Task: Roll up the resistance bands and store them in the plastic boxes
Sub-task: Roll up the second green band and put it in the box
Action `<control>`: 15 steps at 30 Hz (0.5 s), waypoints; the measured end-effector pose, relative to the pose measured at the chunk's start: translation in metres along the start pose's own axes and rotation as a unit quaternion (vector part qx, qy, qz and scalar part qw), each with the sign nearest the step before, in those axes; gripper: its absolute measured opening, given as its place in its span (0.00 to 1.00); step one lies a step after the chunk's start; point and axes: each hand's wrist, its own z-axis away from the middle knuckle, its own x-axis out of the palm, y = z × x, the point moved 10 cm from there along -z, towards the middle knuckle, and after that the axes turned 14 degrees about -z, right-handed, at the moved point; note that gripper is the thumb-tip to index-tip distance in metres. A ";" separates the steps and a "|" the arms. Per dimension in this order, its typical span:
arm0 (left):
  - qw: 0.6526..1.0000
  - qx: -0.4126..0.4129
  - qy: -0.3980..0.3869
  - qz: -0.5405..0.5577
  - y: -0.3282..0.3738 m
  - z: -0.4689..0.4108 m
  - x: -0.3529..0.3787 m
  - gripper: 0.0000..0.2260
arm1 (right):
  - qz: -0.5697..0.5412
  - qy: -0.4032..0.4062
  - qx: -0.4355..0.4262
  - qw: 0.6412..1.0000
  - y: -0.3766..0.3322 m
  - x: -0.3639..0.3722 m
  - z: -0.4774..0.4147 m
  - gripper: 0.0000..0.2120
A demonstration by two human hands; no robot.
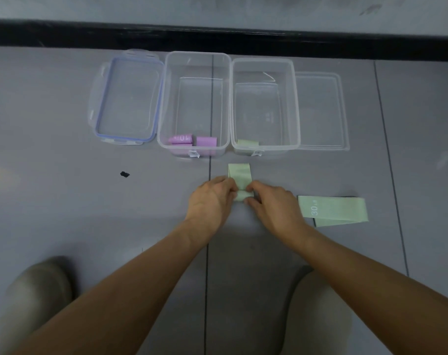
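Grey floor [51, 201] w/ dark seams. Black strip [217, 34] across top of frame, pale wall [141, 8] above it. Small black speck [124, 174] left of centre. Knee [36, 290] lower left.

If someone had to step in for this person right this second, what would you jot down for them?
Left hand and right hand: both pinch the rolled near end of the half-rolled green band; its far end lies flat on the grey surface.
Left box: purple rolls at its near end. Right box: one green roll.
Both boxes are open, with the blue-rimmed lid and clear lid beside them.
Done: purple rolls and one green roll stored.
Left: finish this roll and box it, probably with the green one; then roll and store the flat band marked 30.
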 end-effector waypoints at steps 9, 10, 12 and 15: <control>1.000 0.022 -0.007 -0.014 0.000 -0.005 -0.001 0.11 | -0.042 0.007 0.031 0.999 0.006 -0.007 -0.010 0.12; 1.000 0.024 -0.005 -0.014 0.001 -0.006 -0.002 0.11 | -0.049 0.013 0.023 0.998 0.004 -0.008 -0.010 0.13; 1.000 0.023 -0.009 -0.015 0.001 -0.007 -0.002 0.10 | -0.072 0.014 0.010 0.997 0.002 -0.006 -0.008 0.13; 1.000 0.012 -0.022 -0.010 -0.002 -0.013 0.000 0.09 | -0.072 -0.007 0.000 0.997 0.003 0.000 -0.004 0.16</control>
